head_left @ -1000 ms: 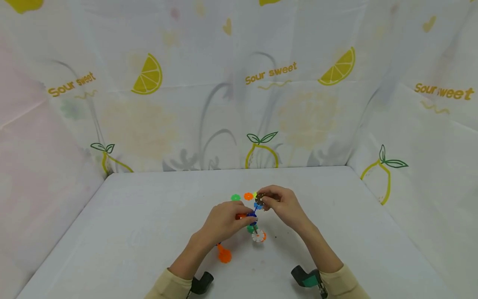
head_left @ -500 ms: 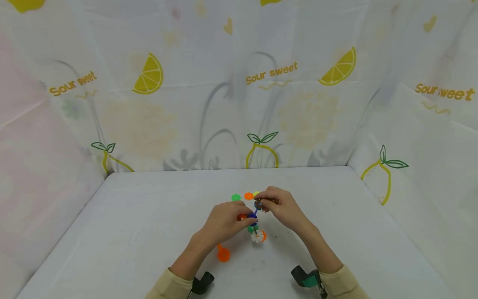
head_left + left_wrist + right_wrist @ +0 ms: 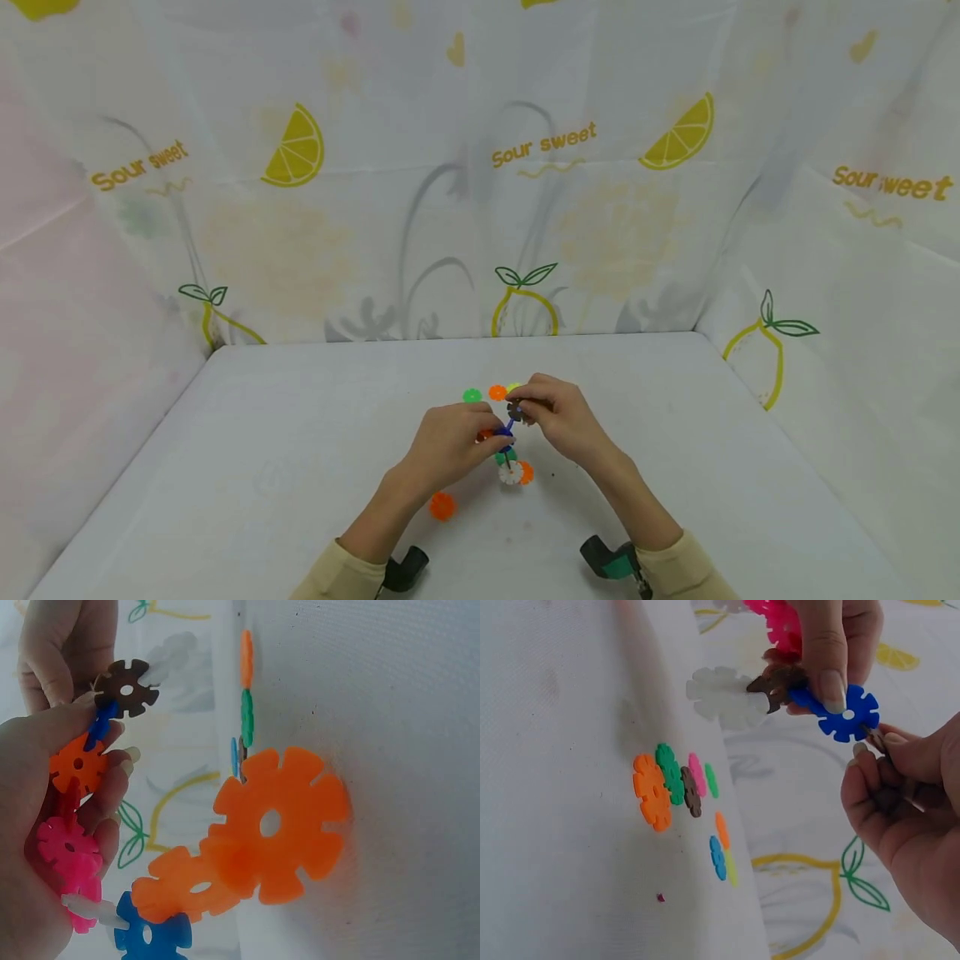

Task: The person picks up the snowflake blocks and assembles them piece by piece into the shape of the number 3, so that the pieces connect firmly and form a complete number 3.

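My left hand grips a chain of joined notched discs, with a pink disc and an orange disc against its fingers. Its thumb pinches near a blue disc. A white disc joins the chain through a brown one. From the chain's other part hang a blue disc and a large orange disc. My right hand pinches a brown disc at the edge of the blue disc; whether the slots are fully engaged I cannot tell.
Loose discs lie on the white table: orange, green, brown, pink, light blue and several others beyond the hands. A tiny dark red bit lies on the table. Printed cloth hangs behind and beside it.
The right hand and its brown disc have moved slightly left and down to the blue disc by the left fingers. The hanging orange end of the chain has shifted slightly left.
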{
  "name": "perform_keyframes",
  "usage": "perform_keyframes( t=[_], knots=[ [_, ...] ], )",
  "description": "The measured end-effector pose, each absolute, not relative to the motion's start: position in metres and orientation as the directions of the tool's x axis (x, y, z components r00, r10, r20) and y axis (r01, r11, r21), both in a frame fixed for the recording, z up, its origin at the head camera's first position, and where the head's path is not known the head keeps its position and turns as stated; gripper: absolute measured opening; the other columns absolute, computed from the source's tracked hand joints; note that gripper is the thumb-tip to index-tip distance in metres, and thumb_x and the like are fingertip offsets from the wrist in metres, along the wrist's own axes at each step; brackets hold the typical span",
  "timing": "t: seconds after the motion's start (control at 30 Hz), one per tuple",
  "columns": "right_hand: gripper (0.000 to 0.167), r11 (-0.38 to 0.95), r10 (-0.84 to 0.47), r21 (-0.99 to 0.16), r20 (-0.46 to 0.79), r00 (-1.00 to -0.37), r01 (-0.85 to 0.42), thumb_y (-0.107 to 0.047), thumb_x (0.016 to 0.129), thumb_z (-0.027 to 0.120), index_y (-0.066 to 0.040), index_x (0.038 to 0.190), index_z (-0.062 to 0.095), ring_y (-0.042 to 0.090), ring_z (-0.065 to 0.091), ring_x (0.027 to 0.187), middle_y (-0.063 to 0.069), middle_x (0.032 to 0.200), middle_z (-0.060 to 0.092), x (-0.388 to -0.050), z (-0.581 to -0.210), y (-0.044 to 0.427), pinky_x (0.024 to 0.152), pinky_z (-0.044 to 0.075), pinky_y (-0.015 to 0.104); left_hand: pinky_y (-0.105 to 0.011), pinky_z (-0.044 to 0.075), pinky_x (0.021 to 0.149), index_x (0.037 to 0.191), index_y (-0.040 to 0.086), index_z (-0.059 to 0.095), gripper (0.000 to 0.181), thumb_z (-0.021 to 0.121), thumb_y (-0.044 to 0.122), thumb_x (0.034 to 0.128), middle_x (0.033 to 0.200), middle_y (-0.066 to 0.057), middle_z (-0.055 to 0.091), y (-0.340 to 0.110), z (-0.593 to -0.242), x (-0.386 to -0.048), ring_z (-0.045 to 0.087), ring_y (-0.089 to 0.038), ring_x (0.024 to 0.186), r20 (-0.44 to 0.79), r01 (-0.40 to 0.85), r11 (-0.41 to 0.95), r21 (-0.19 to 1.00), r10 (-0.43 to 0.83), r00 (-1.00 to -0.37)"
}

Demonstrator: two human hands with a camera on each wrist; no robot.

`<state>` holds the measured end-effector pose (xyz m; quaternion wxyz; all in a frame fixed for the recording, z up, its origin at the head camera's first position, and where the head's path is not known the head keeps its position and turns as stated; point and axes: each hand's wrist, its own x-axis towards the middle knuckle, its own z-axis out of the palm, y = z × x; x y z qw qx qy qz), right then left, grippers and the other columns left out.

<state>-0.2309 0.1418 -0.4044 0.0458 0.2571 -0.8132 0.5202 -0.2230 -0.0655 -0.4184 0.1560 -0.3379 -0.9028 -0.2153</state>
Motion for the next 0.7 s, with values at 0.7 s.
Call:
perform_keyframes(
  t=[0.7],
  knots=[
    [0.018,0.289,-0.338,-0.863,0.312,-0.888,-0.413,-0.001,0.094,0.064,-0.004,0.112,0.064,0.030,0.070,0.078,0.014,0.089,0.067,-0.2332,-0.4081,0.1431,0.075,0.060,0.039,-0.020,0.042,0.057,0.086,0.028,0.074,0.016,0.071,0.043,0.0891,0.072,0.019,0.060,-0.0702,-0.4122,-0.2253,0.051,-0.001,0.065,0.274,0.565,0.685,0.461,0.495,-0.824]
  ],
)
